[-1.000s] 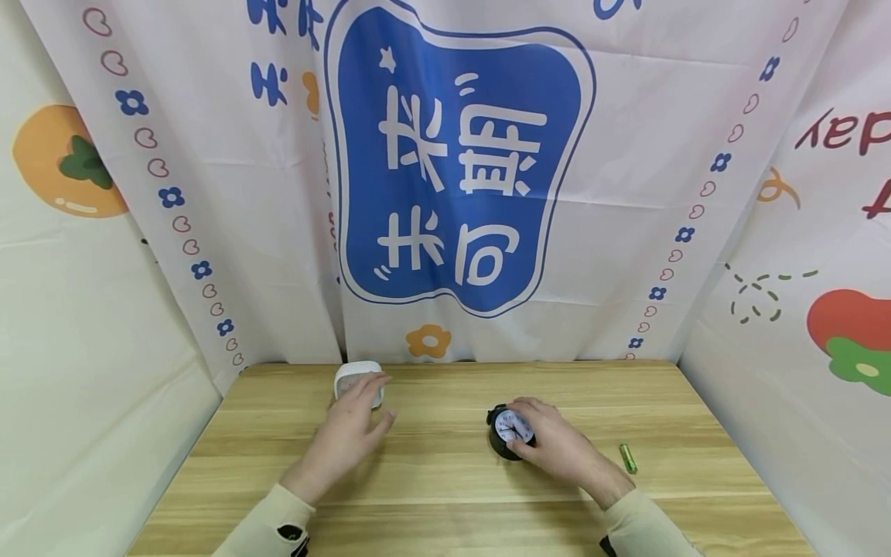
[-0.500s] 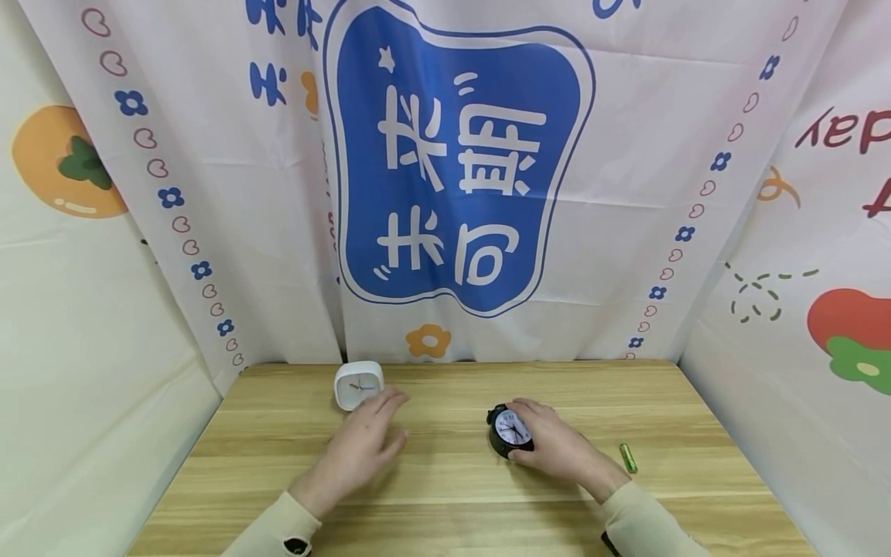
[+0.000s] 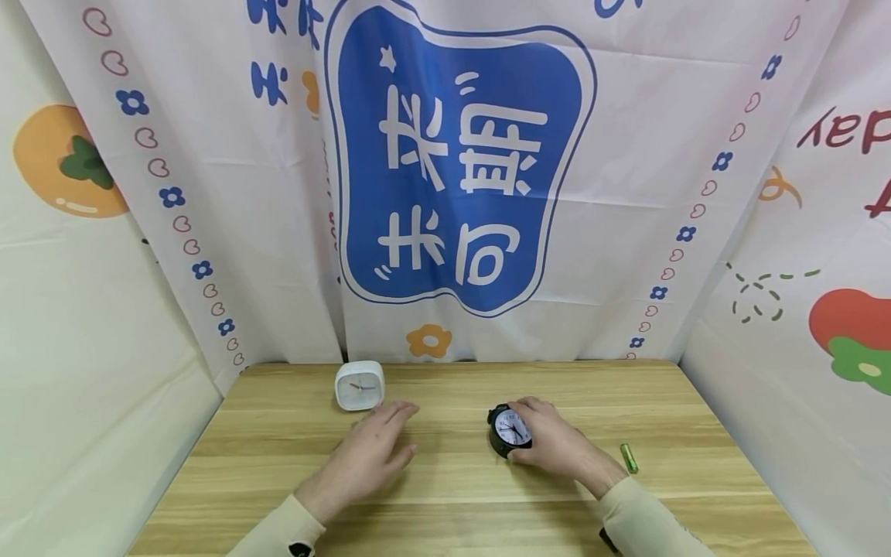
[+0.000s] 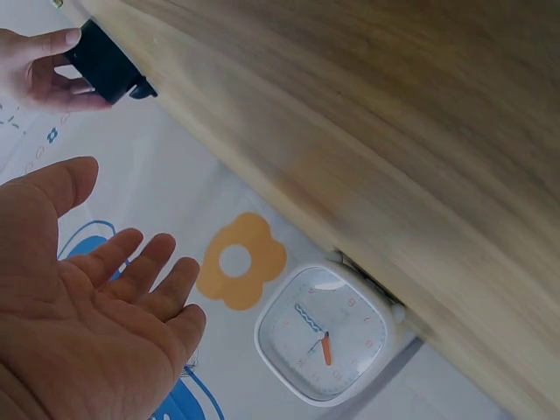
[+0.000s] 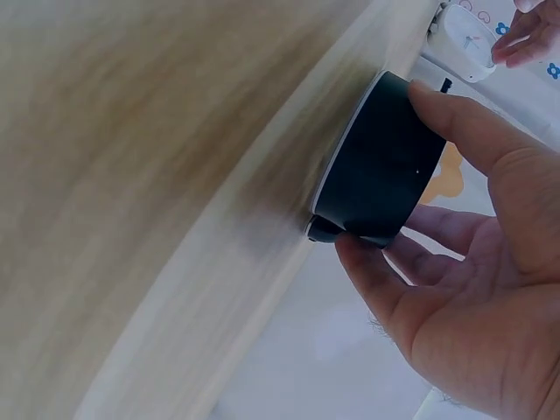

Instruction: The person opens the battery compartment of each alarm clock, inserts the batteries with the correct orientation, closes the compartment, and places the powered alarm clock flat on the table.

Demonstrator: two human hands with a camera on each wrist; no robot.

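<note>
A round black alarm clock [image 3: 510, 428] with a white dial is on the wooden table, right of centre. My right hand [image 3: 557, 442] grips its side, with the thumb and fingers on opposite edges; the right wrist view shows the clock's black casing [image 5: 376, 162] between them. At the back left stands a white rounded-square clock [image 3: 360, 386], whose face [image 4: 324, 337] shows in the left wrist view. In front of that clock, my left hand [image 3: 365, 460] is over the table, fingers relaxed and holding nothing.
A small green battery [image 3: 629, 458] lies on the table [image 3: 445, 526] to the right of my right hand. Behind the table's back edge hangs a white printed cloth [image 3: 626, 155], with more cloth along both sides.
My left hand has moved away from the white clock, toward me and rightward, uncovering its face. My right hand keeps hold of the black alarm clock, its thumb shifting slightly toward the lower edge.
</note>
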